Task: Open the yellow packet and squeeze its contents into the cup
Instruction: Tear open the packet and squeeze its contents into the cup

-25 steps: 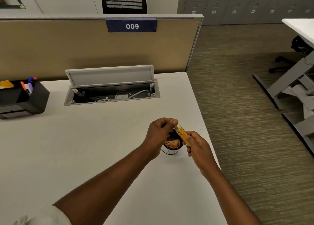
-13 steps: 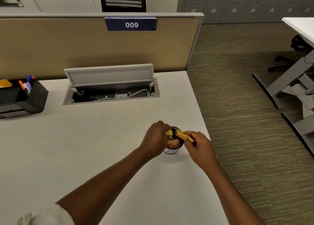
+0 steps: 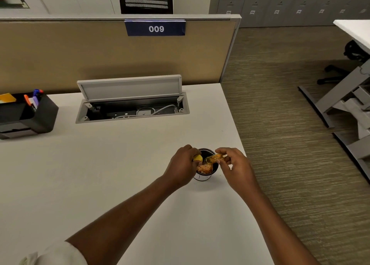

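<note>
A small dark cup [image 3: 203, 177] with a white label stands near the right edge of the white desk, with orange-pink food inside. My right hand [image 3: 235, 167] pinches the yellow packet [image 3: 214, 158] and holds it nearly level over the cup's rim, its open end pointing left above the food. My left hand [image 3: 183, 165] rests against the cup's left side and holds a small yellow torn-off piece [image 3: 197, 157] between its fingertips. Both forearms reach in from the bottom of the view.
The desk's right edge [image 3: 243, 144] runs just beside the cup, with carpet beyond. An open cable hatch [image 3: 132, 104] with its lid up sits at the back. A black desk organiser [image 3: 30, 114] with pens stands at the far left. A tan partition [image 3: 100, 54] closes the desk's back.
The packet, first held tilted between both hands, has come apart. My left hand kept the torn yellow piece at the cup's left; my right hand lowered the packet flat over the cup.
</note>
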### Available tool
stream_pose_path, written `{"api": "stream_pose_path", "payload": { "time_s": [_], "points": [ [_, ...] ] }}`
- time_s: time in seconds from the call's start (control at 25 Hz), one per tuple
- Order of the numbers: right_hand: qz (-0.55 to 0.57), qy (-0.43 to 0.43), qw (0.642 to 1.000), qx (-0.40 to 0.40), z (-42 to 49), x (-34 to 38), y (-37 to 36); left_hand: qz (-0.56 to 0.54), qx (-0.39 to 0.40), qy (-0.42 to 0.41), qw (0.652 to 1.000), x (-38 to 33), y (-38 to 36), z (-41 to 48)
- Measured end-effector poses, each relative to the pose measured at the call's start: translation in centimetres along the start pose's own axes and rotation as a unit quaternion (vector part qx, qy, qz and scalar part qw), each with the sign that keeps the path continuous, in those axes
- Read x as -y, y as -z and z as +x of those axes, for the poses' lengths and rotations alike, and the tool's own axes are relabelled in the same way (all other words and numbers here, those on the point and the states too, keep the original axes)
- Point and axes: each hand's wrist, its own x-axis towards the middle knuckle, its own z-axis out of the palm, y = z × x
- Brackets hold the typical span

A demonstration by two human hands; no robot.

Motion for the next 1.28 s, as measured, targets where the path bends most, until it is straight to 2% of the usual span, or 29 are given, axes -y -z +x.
{"api": "stream_pose_path", "payload": {
  "time_s": [0.32, 0.52, 0.64, 0.76, 0.92, 1.12, 1.28],
  "points": [
    [-0.139, 0.115, 0.983, -0.030, 0.3, 0.0, -1.3, 0.004, -0.007, 0.003, 1.000, 0.0, -0.2, -0.3],
    [-0.110, 0.177, 0.974, -0.085, 0.2, -0.2, -1.5, -0.006, -0.006, 0.006, 1.000, 0.1, -0.1, -0.4],
    [-0.087, 0.173, 0.975, -0.109, -0.1, -0.1, -1.9, -0.007, -0.009, 0.009, 1.000, 0.0, 0.0, -0.5],
    [-0.103, 0.158, 0.978, -0.085, -0.4, -0.3, -2.9, -0.010, -0.006, 0.010, 1.000, 0.0, 0.0, -0.6],
    [-0.125, 0.193, 0.965, -0.128, 0.1, -0.5, -2.5, -0.002, -0.007, 0.017, 1.000, 0.0, 0.1, -0.6],
    [-0.119, 0.179, 0.971, -0.103, 0.0, -0.4, -2.9, -0.007, -0.011, 0.007, 1.000, -0.2, 0.3, -0.8],
    [-0.013, 0.097, 0.988, -0.123, 0.1, 0.0, -2.4, -0.022, -0.024, 0.006, 0.999, -0.3, 0.6, -1.0]
  ]
}}
